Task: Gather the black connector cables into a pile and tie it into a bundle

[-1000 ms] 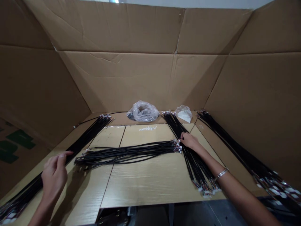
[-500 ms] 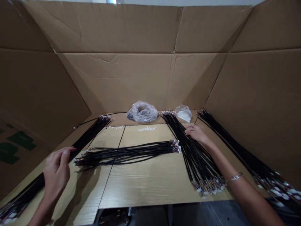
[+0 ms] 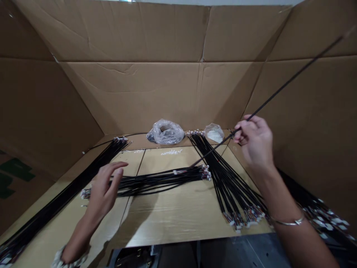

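Head: cable point(image 3: 275, 95) (aslant) between right fingers point(image 3: 259, 122)

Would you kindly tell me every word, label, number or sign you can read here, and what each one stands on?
No text can be read with certainty.
Large green printed shapes on the brown cardboard left wall: possibly letters, cut off by the picture's edge, unreadable.
Small white scrawled marks on the pale yellow tabletop: too small and blurred to read.

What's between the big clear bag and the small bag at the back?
In the head view, the white-tipped far end of the fanned cable bundle lies there.
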The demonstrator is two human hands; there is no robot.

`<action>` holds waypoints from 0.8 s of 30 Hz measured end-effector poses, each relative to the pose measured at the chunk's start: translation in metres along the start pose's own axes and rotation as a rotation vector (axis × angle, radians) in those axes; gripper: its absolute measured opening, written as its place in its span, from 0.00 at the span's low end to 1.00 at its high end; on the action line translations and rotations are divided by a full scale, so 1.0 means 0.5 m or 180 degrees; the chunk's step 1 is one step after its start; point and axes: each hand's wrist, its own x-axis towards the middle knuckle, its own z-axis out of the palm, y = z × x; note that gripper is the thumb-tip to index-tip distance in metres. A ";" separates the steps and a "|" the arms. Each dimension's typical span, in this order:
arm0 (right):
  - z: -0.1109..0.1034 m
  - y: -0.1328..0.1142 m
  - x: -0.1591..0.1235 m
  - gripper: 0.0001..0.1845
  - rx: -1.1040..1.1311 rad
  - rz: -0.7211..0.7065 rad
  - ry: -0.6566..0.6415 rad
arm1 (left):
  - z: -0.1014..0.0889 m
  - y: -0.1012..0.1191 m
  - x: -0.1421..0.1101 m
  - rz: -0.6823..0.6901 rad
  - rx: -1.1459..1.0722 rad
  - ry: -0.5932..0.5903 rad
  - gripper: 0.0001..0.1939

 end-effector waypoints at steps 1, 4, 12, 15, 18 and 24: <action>0.019 0.016 -0.019 0.15 0.0125 0.0134 -0.0051 | 0.005 0.014 0.005 0.0071 -0.0031 -0.0258 0.21; 0.076 0.077 -0.087 0.18 0.0574 0.0519 -0.0060 | 0.023 0.059 0.018 0.0317 -0.0082 -0.1025 0.26; 0.163 0.176 -0.222 0.23 0.1171 0.1441 -0.0225 | 0.094 0.095 0.025 0.0849 0.0270 -0.1949 0.20; 0.148 0.184 -0.222 0.23 0.1293 0.1654 -0.0277 | 0.086 0.056 0.023 0.0813 0.0426 -0.1840 0.20; 0.108 0.191 -0.201 0.23 0.1375 0.1707 0.0081 | 0.055 -0.001 0.017 0.0625 0.0487 -0.1644 0.23; 0.017 0.200 -0.166 0.18 0.1413 0.1755 0.0778 | -0.012 -0.122 -0.007 0.0151 0.0438 -0.1343 0.27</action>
